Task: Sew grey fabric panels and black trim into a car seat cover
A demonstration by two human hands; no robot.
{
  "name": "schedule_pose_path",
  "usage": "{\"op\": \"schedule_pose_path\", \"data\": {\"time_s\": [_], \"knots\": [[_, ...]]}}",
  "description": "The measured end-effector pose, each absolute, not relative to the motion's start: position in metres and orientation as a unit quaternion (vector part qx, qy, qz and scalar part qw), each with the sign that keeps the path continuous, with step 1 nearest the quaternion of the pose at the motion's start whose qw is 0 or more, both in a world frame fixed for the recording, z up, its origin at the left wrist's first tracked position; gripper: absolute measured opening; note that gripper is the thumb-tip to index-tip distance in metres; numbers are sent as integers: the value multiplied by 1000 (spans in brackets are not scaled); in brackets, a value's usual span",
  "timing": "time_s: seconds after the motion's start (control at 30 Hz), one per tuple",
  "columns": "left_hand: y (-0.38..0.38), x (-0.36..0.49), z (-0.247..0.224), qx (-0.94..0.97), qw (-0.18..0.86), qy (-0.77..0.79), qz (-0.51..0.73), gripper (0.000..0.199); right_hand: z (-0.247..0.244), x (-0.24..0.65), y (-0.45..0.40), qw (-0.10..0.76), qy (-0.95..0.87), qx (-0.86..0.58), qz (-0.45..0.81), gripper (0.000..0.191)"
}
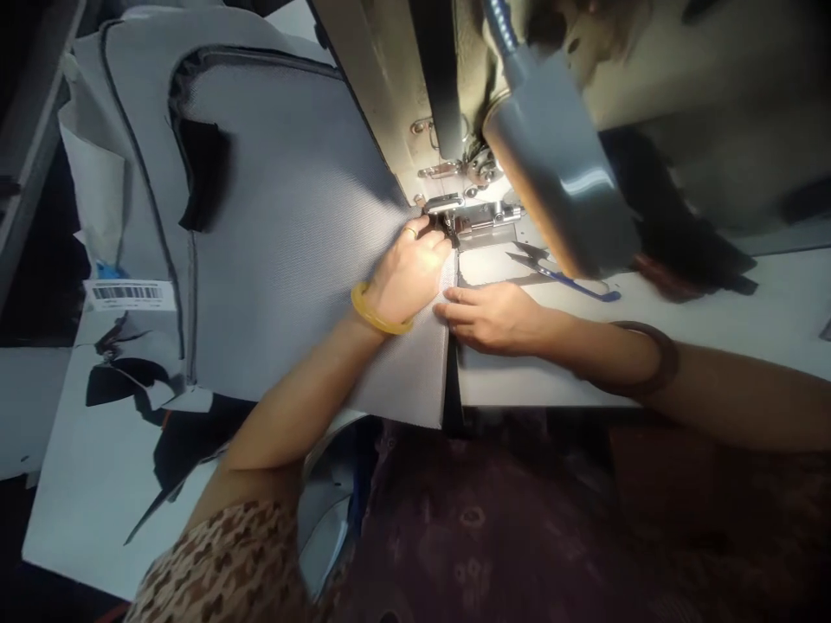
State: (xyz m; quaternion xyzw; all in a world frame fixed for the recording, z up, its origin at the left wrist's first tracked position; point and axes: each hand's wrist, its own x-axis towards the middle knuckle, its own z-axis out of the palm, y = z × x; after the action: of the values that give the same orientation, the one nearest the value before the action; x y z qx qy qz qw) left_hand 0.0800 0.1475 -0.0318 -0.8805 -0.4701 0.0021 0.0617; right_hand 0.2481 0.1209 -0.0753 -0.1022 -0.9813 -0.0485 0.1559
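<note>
- Head view: a grey fabric panel (292, 199) is laid across the worktable (538, 381), spread from about 6 round to 10 o'clock of the presser foot (449, 227), where its right edge is met.
- Judging by the placement, an edge is being guided for stitching; whether the needle is lowered cannot be told.
- By the left hand (412, 264), at 8 o'clock and close to the foot, the panel is pressed down with bent fingers; whether any cloth is pinched beneath cannot be told.
- By the right hand (499, 318), at 5 o'clock, the edge is touched with fingertips held close together; a pinch cannot be confirmed, as the underside is hidden.
- For the next move, the edge would need to be kept flat and in line with the foot, with fingers kept clear of the needle.
- The panel's long axis is judged to run roughly from 11 to 5; its curved, dark-trimmed end is pointed towards 11, partly hidden by the machine, and its straight right edge is aligned nearly 12 to 6.
- Blue-handled snips (564, 277) are left between 3 and 4 o'clock.
</note>
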Motion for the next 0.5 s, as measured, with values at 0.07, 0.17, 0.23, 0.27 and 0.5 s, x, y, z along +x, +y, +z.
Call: {"op": "schedule_pose_path", "data": {"time_s": [0.07, 0.17, 0.23, 0.27, 0.5], "knots": [[142, 78, -29, -889, 63, -454, 18, 33, -75, 249, 120, 182, -975, -122, -46, 31], [131, 75, -28, -896, 75, -437, 22, 30, -75, 250, 120, 228, -961, -139, -66, 31], [124, 74, -31, -896, 89, -435, 3, 29, -75, 250, 119, 242, -957, -139, -77, 30], [122, 74, -34, -894, 97, -438, -10, 29, -75, 250, 119, 244, -956, -140, -80, 30], [122, 74, -55, -878, 136, -452, -81, 29, -74, 245, 118, 251, -954, -114, -114, 28]]}}
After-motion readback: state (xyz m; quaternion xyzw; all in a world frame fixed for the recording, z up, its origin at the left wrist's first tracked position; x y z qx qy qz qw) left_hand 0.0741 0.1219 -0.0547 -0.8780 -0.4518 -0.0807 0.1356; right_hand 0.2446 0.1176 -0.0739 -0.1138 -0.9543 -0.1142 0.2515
